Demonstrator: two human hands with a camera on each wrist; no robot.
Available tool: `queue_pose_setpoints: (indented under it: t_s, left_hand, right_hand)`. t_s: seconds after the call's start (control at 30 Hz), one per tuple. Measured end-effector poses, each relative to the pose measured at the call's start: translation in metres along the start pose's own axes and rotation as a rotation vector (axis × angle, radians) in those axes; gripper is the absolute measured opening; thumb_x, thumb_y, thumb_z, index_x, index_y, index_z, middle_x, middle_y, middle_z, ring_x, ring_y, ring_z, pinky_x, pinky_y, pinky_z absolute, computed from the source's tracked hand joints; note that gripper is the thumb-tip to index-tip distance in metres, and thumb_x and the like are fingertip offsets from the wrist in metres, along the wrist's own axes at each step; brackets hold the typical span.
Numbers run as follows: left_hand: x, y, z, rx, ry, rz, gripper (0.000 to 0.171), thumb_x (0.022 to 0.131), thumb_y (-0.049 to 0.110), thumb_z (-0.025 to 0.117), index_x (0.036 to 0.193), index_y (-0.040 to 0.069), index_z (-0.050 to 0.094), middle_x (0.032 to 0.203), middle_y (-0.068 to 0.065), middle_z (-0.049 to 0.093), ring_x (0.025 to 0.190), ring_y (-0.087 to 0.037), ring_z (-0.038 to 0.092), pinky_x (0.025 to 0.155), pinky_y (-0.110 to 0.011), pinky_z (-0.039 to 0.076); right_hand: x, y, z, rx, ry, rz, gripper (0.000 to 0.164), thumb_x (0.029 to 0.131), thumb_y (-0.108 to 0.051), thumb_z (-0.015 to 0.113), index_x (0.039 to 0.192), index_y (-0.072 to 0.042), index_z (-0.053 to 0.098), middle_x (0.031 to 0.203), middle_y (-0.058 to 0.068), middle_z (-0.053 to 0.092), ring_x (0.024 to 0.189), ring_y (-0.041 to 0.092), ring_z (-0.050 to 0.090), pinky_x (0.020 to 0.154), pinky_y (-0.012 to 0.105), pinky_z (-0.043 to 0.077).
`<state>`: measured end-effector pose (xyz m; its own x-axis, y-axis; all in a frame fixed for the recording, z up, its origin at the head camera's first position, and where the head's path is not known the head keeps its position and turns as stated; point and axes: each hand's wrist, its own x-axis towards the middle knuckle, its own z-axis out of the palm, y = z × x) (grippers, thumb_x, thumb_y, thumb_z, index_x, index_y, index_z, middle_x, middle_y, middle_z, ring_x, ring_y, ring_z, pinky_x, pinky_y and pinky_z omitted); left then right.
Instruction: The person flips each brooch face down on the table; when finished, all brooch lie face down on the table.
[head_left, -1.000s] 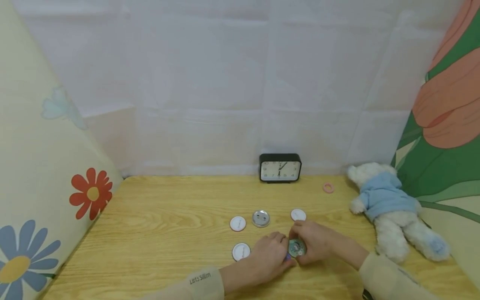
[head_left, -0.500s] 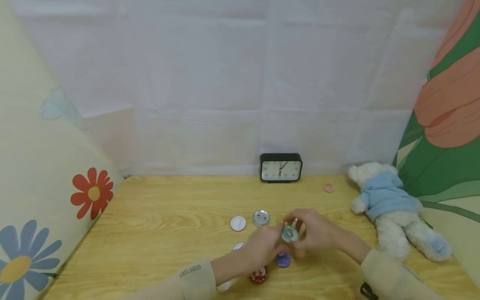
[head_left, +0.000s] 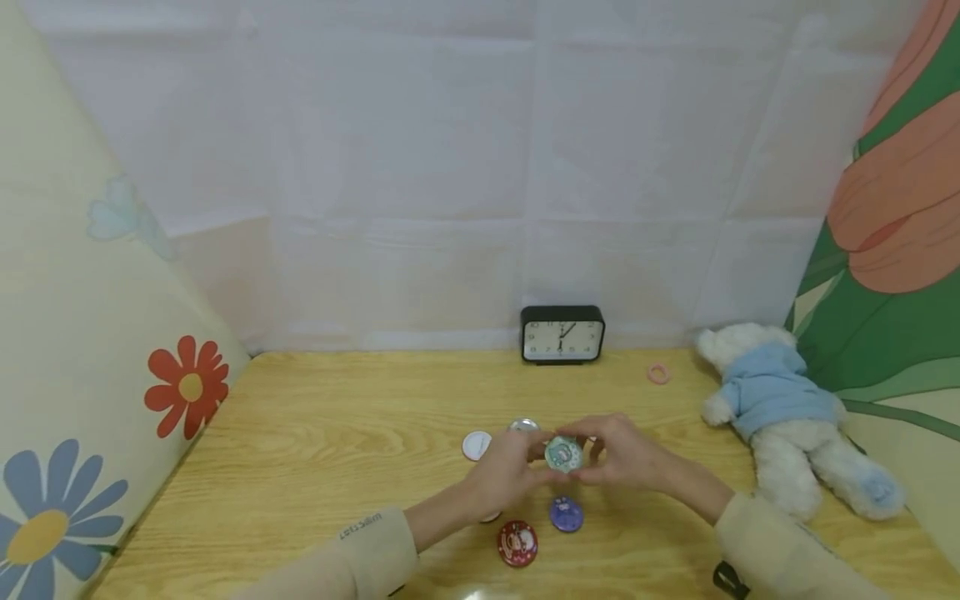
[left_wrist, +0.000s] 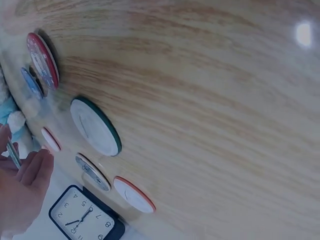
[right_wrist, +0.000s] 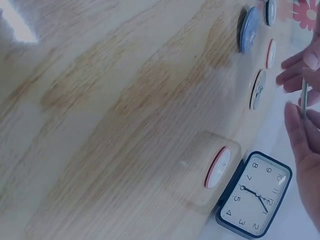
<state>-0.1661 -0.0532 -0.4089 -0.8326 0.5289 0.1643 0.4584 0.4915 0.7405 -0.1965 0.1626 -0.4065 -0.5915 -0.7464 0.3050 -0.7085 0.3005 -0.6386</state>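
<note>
Between my two hands I hold a round green pin badge (head_left: 563,455), its printed face toward me. My left hand (head_left: 510,468) pinches its left edge, and my right hand (head_left: 628,454) grips the right edge. The badge looks thin and edge-on in the right wrist view, raised above the table. Below the hands, a purple badge (head_left: 566,514) and a red badge (head_left: 518,543) lie face up. Face down lie a white-backed badge (head_left: 476,446), a silver-backed badge (head_left: 524,424), a green-rimmed badge (left_wrist: 95,126) and, near the clock, a red-rimmed badge (right_wrist: 218,167).
A black alarm clock (head_left: 562,335) stands at the back of the wooden table (head_left: 337,433). To its right lies a pink ring (head_left: 657,373). A plush bear (head_left: 776,400) in a blue top lies along the right side. White cloth (head_left: 390,167) hangs behind.
Both hands have lifted the green badge and carried it away from me and slightly left. The purple and red badges have come into sight; the right hand now covers the far-right white-backed badge.
</note>
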Motion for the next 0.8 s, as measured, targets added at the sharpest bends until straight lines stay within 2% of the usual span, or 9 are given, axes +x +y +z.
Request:
queue_pose_setpoints:
  t_s: [0.1,0.23,0.37,0.47,0.53,0.67,0.8]
  left_hand:
    - [-0.001,0.001,-0.001,0.068,-0.021,0.008,0.045,0.081,0.022,0.080,0.119,0.002,0.066,0.106,-0.004,0.069,0.098,-0.015,0.068,0.084,-0.021,0.055]
    - [-0.005,0.001,0.004,0.175,-0.058,0.046,0.043,0.082,0.019,0.080,0.119,0.001,0.065,0.109,-0.008,0.070,0.098,-0.013,0.068,0.081,-0.015,0.053]
    - [-0.009,-0.001,0.010,0.244,-0.065,0.085,0.037,0.082,0.015,0.079,0.115,0.000,0.067,0.110,-0.010,0.071,0.098,-0.014,0.068,0.079,-0.013,0.053]
    - [-0.009,-0.003,0.013,0.269,-0.070,0.084,0.035,0.084,0.015,0.078,0.114,0.000,0.067,0.105,-0.008,0.072,0.091,-0.009,0.068,0.075,-0.011,0.052]
    - [-0.009,-0.004,0.014,0.284,-0.073,0.080,0.035,0.085,0.016,0.077,0.114,-0.001,0.068,0.102,-0.007,0.072,0.086,-0.006,0.067,0.072,-0.010,0.052]
    - [-0.009,-0.006,0.018,0.329,-0.068,0.047,0.036,0.085,0.018,0.077,0.114,0.000,0.067,0.099,-0.006,0.072,0.081,-0.004,0.064,0.069,-0.011,0.051]
    - [-0.006,-0.008,0.021,0.369,-0.088,0.039,0.021,0.085,0.018,0.076,0.102,0.006,0.070,0.088,0.002,0.070,0.072,0.000,0.060,0.063,-0.010,0.049]
  right_hand:
    - [0.000,0.000,0.001,-0.060,-0.001,-0.016,0.054,0.076,-0.001,0.078,0.124,0.012,0.057,0.102,0.013,0.072,0.078,0.008,0.065,0.058,0.017,0.055]
    - [0.001,0.001,0.004,-0.087,-0.012,-0.035,0.045,0.080,0.002,0.074,0.122,0.011,0.060,0.098,0.012,0.073,0.074,0.006,0.067,0.059,0.014,0.054]
    - [0.000,0.005,0.007,-0.086,-0.060,0.028,0.031,0.084,0.001,0.072,0.114,0.004,0.066,0.094,0.007,0.073,0.077,0.005,0.066,0.063,0.015,0.055]
    - [-0.004,0.008,0.007,-0.089,-0.104,0.097,0.027,0.084,-0.006,0.075,0.110,-0.003,0.068,0.096,0.003,0.070,0.076,0.005,0.062,0.063,0.017,0.054]
    - [-0.008,0.008,0.007,-0.102,-0.127,0.126,0.030,0.082,-0.012,0.078,0.110,-0.005,0.068,0.096,0.002,0.068,0.074,0.005,0.059,0.063,0.018,0.053]
    - [-0.014,0.010,0.010,-0.162,-0.151,0.135,0.047,0.079,-0.022,0.081,0.117,0.000,0.064,0.095,0.002,0.060,0.070,0.005,0.054,0.061,0.017,0.050]
    - [-0.017,0.012,0.014,-0.171,-0.155,0.157,0.051,0.077,-0.025,0.082,0.117,0.002,0.064,0.093,0.000,0.052,0.068,0.002,0.049,0.059,0.016,0.048]
